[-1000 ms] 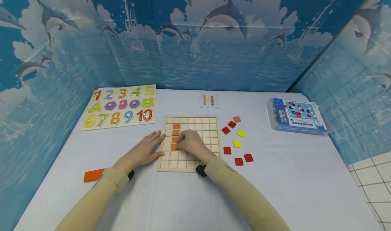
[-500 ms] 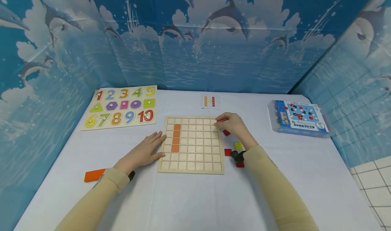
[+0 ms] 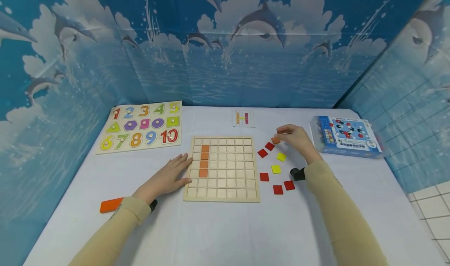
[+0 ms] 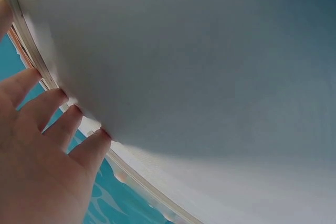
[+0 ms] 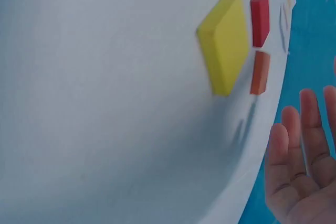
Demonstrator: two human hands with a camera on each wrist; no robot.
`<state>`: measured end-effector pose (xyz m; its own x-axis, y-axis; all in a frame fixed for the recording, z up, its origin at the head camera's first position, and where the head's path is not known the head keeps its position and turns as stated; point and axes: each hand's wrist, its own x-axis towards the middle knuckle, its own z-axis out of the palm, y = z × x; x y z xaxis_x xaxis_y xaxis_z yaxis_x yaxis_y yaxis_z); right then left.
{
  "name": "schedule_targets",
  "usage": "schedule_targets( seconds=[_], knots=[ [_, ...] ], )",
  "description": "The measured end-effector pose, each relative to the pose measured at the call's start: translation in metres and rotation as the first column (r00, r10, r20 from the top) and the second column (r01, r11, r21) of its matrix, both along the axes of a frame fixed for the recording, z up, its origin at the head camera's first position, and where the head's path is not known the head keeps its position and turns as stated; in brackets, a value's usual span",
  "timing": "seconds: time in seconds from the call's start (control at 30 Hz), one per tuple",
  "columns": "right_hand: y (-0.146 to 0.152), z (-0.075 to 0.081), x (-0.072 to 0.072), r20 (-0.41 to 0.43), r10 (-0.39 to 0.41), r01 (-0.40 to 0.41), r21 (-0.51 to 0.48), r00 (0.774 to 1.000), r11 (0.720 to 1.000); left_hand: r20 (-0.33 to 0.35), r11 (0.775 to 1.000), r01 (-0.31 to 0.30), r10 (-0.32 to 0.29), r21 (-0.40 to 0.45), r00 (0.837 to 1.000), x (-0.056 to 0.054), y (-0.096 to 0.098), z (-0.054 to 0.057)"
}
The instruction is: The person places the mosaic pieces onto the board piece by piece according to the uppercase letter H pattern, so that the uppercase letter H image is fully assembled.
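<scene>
The left hand (image 3: pixel 166 179) lies with fingers spread along the left edge of a wooden grid board (image 3: pixel 231 168). In the left wrist view its fingertips touch the board's edge. Several orange square tiles (image 3: pixel 204 164) form a column in the board's left part. Right of the board, the right hand (image 3: pixel 296 139) hovers with its fingertips close over a loose orange tile (image 3: pixel 275 140). In the right wrist view its fingers (image 5: pixel 310 124) are fairly straight and apart from that tile. Near it lie red tiles (image 3: pixel 262 153) and a yellow tile (image 3: pixel 281 157).
More red tiles (image 3: pixel 278 190) and another yellow tile (image 3: pixel 275 169) lie farther forward. A pattern card (image 3: pixel 244 118) sits behind the board. A number puzzle (image 3: pixel 140 127) is at back left, a boxed set (image 3: pixel 348 137) at back right, and an orange block (image 3: pixel 111 205) by the left sleeve.
The right hand has left the bottom orange tile of the column and moved right, off the board, to the loose orange tile. The left hand stays at the board's edge.
</scene>
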<state>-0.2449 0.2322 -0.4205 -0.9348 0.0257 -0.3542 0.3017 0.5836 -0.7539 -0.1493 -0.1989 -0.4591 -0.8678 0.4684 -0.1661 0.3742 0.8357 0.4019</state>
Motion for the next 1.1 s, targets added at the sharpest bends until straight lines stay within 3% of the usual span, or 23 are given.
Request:
schedule_targets(
  seconds=[0.53, 0.83, 1.1],
  knots=[
    [0.012, -0.013, -0.009, 0.018, 0.052, -0.052, -0.005, 0.998, 0.999, 0.006, 1.000, -0.005, 0.005, -0.004, 1.000, 0.001, 0.001, 0.002],
    [0.008, -0.022, -0.017, 0.016, 0.151, -0.152, 0.109, 0.988, 0.982, -0.001, 1.000, -0.002, 0.002, 0.005, 1.000, 0.002, 0.001, 0.003],
    [0.004, -0.024, -0.017, 0.014, 0.149, -0.149, 0.161, 0.989, 0.976, -0.003, 1.000, -0.002, 0.002, -0.001, 1.000, 0.001, 0.000, 0.002]
  ],
)
